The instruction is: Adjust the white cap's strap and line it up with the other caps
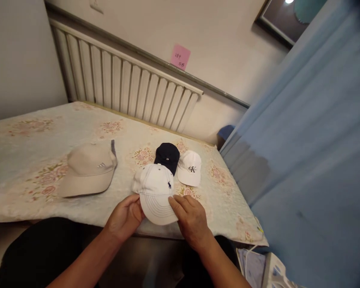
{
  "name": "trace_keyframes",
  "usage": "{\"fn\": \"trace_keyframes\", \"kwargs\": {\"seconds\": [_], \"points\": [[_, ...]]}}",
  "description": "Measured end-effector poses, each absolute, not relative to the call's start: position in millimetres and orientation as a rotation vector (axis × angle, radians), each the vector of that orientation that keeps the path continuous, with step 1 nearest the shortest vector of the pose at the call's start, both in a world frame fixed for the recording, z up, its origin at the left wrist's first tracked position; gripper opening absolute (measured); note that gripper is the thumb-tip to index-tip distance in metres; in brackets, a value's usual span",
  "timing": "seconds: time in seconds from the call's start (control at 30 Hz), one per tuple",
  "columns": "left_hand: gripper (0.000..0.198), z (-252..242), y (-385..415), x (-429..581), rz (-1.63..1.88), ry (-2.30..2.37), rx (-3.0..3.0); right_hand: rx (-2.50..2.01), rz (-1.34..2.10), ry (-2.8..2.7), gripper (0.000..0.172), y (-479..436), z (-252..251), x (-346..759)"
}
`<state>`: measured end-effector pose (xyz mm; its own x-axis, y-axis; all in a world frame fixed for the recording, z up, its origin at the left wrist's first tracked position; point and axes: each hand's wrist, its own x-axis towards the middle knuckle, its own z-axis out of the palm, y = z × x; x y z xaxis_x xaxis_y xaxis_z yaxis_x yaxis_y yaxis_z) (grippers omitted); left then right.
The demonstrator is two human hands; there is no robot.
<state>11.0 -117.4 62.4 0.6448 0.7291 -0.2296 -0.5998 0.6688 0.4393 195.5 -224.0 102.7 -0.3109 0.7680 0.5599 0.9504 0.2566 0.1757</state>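
Note:
A white baseball cap [156,188] with a small dark logo lies near the front edge of the bed, brim toward me. My left hand [125,218] curls round the brim's left edge. My right hand [189,218] rests on the brim's right side, fingers closed on its edge. Just behind this cap sit a dark navy cap [167,157] and a second white cap [190,169] with black letters. A beige cap [87,170] lies apart to the left.
The caps lie on a floral bedspread [27,160]. A white radiator [123,88] lines the wall behind, with a pink note [180,57] above it. A blue curtain [312,152] hangs at the right. Folded cloth [264,268] lies low at the right.

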Motion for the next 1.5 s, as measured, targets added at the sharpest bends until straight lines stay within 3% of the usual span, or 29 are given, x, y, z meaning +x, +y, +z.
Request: {"fn": "trace_keyframes", "kwargs": {"seconds": [0.37,0.63,0.73,0.83,0.93,1.07,1.23,1.5], "points": [[0.044,87,-124,15,0.768,0.554,0.483,-1.660,-0.629,-2.089,0.035,-228,100,189],[0.048,85,-117,7,0.766,0.577,0.537,-1.658,-0.260,-1.840,0.043,-244,95,190],[0.050,86,-114,3,0.765,0.596,0.533,-1.692,0.014,-1.607,0.047,-251,77,199],[0.052,85,-114,2,0.760,0.609,0.535,-1.654,0.501,-1.131,0.043,-256,57,205],[0.053,83,-115,3,0.755,0.619,0.549,-1.318,0.960,-0.578,0.036,-259,45,199],[0.051,77,-119,5,0.710,0.582,0.566,-0.889,1.241,-0.187,0.039,-262,39,180],[0.054,72,-126,9,0.695,0.566,0.559,-0.722,1.246,0.046,0.028,-268,34,164],[0.057,73,-140,23,0.645,0.495,0.577,-0.698,1.177,-0.038,0.026,-275,50,158]]}}
